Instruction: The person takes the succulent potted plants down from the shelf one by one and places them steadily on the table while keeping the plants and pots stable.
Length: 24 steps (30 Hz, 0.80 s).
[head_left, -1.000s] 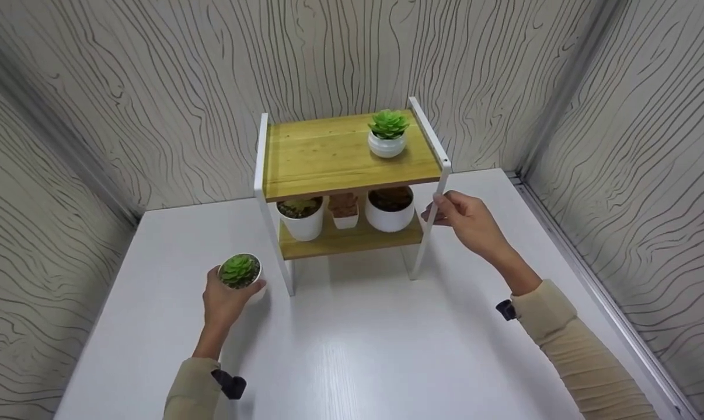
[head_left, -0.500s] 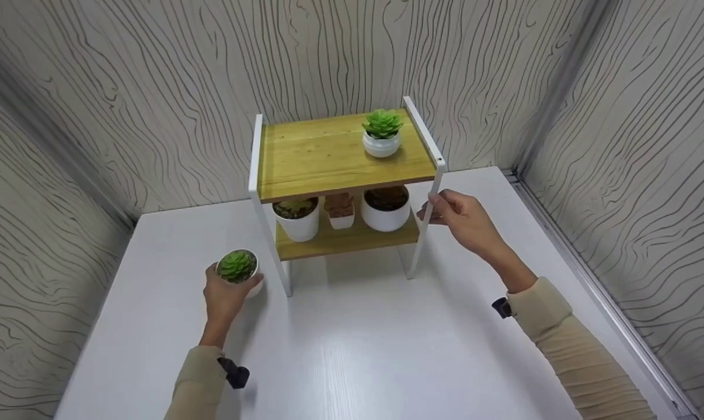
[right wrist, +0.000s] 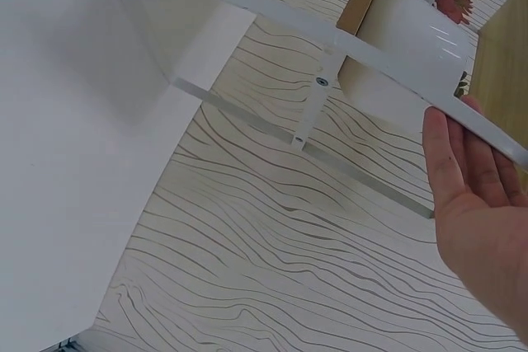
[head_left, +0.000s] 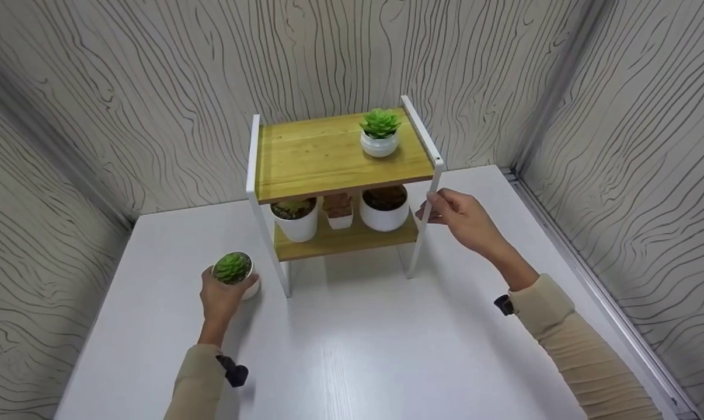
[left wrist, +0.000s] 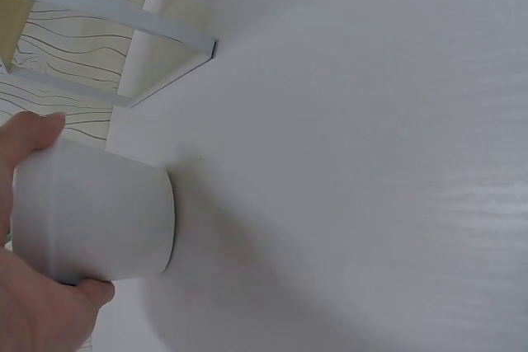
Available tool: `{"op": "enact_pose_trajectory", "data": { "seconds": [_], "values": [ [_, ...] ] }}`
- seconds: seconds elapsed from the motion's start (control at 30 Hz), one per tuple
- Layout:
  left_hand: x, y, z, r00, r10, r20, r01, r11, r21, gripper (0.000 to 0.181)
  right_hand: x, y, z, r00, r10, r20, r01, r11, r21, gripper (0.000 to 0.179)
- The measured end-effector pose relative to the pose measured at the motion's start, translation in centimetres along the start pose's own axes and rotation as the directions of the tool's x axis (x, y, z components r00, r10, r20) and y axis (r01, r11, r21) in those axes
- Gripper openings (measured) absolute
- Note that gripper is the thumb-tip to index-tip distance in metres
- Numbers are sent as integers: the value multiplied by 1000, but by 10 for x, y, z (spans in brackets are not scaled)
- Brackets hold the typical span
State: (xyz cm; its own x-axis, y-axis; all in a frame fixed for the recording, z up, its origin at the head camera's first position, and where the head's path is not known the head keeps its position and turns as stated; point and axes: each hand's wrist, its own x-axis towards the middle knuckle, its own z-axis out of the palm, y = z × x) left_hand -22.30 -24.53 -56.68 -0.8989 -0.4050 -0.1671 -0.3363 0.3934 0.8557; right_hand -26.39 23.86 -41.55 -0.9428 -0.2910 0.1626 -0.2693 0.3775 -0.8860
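Note:
My left hand (head_left: pixel 219 300) grips a white pot (left wrist: pixel 103 212) by its sides, thumb on one side and fingers on the other. A green succulent (head_left: pixel 232 268) fills the top of that pot, which stands upright close to the tabletop, left of a two-tier plant shelf (head_left: pixel 323 154). On the shelf's right side, my right hand (head_left: pixel 466 220) pinches the white front post (right wrist: pixel 396 76) between thumb and fingers, just below the upper board. Another green succulent in a ribbed white pot (head_left: pixel 379 143) sits at the right of the upper board.
Three more potted plants line the lower board: a left white pot (head_left: pixel 299 224), a small square pot (head_left: pixel 340 219) with reddish leaves and a wide round pot (head_left: pixel 385 214). The white table (head_left: pixel 352 350) meets patterned walls (head_left: pixel 328 58) behind and on both sides.
My left hand has lowered slightly with the potted succulent, which now shows more of its side. The right hand keeps its hold on the post. The view has shifted a little.

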Motion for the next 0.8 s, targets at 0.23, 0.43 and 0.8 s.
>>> {"op": "enact_pose_trajectory", "data": {
  "seconds": [0.23,0.43,0.8],
  "values": [
    [3,-1,1,1000,11,-2,-11,1000,7,118,-1,-2,0,1000,-7,2,7,1000,6,44],
    [4,-5,3,1000,8,-17,-8,1000,13,115,-1,-3,0,1000,-8,17,8,1000,-3,45],
    [2,-5,6,999,31,-26,-31,1000,0,117,-1,-4,-2,1000,2,30,-2,1000,-12,46]
  ]
}}
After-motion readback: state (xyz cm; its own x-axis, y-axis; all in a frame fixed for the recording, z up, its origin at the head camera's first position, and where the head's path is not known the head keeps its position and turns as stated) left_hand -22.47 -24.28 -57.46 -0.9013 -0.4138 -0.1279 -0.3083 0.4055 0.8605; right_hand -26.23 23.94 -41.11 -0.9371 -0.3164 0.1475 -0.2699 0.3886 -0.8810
